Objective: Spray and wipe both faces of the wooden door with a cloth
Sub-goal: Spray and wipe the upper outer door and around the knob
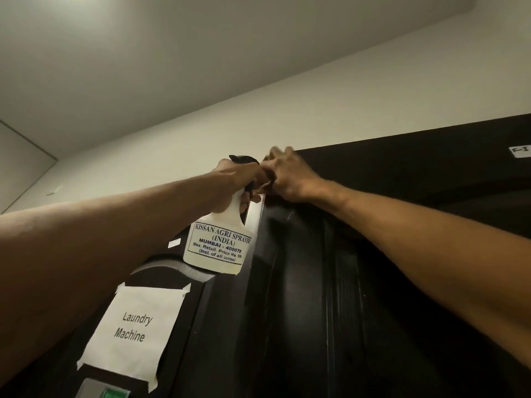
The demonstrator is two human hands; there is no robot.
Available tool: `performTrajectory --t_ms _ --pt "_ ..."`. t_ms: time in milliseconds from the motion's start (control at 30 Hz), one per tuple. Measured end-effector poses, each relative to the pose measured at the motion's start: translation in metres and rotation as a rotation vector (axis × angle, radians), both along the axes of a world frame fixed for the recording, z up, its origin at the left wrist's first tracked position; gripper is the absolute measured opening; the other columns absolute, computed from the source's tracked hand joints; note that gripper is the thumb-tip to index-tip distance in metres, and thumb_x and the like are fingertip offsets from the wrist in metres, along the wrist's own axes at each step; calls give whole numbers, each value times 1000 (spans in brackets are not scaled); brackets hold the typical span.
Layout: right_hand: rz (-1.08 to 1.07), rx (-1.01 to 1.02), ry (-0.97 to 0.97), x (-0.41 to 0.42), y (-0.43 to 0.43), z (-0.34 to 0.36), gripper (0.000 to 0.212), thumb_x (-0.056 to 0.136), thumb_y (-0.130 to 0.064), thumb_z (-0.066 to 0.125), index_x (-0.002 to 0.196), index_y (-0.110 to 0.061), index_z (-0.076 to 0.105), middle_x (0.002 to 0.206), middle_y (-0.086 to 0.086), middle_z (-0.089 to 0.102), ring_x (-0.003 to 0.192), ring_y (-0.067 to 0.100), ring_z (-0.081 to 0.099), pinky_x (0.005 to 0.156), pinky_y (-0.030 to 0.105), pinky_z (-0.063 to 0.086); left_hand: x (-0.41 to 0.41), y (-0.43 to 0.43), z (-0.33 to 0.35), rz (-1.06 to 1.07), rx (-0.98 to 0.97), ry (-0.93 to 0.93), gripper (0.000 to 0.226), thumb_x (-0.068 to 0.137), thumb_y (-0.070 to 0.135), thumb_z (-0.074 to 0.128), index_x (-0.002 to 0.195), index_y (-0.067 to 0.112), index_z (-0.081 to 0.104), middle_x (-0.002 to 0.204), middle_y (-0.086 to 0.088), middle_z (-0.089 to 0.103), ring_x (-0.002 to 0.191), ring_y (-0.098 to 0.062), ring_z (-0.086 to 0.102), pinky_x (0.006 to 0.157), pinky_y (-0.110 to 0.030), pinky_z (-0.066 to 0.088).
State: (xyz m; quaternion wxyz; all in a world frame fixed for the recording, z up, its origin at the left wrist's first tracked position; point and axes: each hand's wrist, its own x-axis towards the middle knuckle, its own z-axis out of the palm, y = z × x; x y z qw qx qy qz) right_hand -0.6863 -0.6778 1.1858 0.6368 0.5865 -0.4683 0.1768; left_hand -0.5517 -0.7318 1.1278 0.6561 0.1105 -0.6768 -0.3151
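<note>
The dark wooden door fills the lower right, seen from below up to its top frame. My left hand grips the black trigger neck of a white spray bottle with a printed label, held up beside the door's top left corner. My right hand is raised against that corner with its fingers curled, pressing what looks like a dark cloth to the wood. Most of the cloth is hidden under the palm. The two hands almost touch.
A taped paper sign reading "Laundry Machine" hangs on the dark panel to the left of the door. A small white label is stuck on the top frame at right. White wall and ceiling lie above.
</note>
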Motion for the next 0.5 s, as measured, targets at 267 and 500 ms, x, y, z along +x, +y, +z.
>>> performTrajectory --t_ms 267,500 --pt "15 -336 -182 -54 66 19 38 94 -23 64 132 -27 63 129 7 47 119 30 41 105 42 42 1 16 1 -33 9 -9 17 88 15 76 83 3 63 63 -13 67 35 -15 51 44 -24 43" --pt "-50 -71 9 -68 98 -45 39 93 -32 68 132 -34 64 122 3 50 113 27 44 100 43 41 -7 31 -10 -44 53 -49 18 85 17 77 83 4 65 65 -16 72 35 -13 44 44 -23 43"
